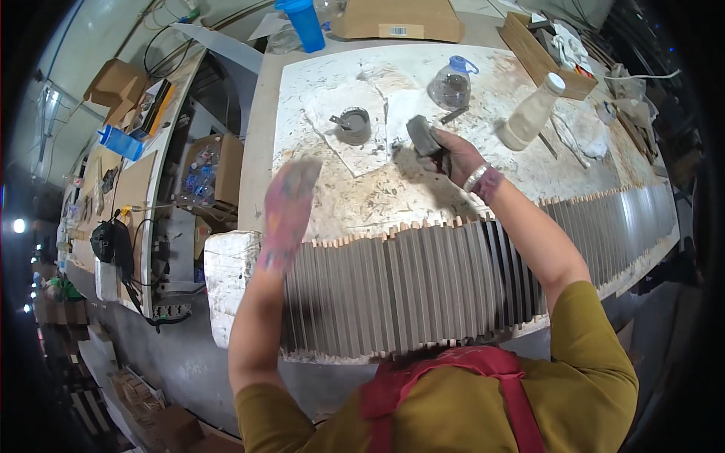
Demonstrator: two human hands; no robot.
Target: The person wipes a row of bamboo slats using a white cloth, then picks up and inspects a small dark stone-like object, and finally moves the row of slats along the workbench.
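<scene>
My right hand (pixel 456 157) grips a dark grey block (pixel 422 136), perhaps a sponge or pad, above the stained white board. Its fingers are closed round the lower end, and a pale band circles the wrist. My left hand (pixel 290 205), in a pinkish patterned glove, is smeared by motion over the left end of a long row of grey strips (pixel 393 291). Whether it touches the strips or holds anything I cannot make out. The strips lie side by side with pale wooden ends. A small cup of grey paste (pixel 353 126) with a stick in it stands on paper between my hands.
A blue-capped clear jug (pixel 451 83) and a white-capped bottle (pixel 533 113) stand farther back. At the back are a blue cup (pixel 303 26), a cardboard box (pixel 399 21) and a wooden tray (pixel 545 54). A carton of bottles (pixel 219 170) sits left of the table.
</scene>
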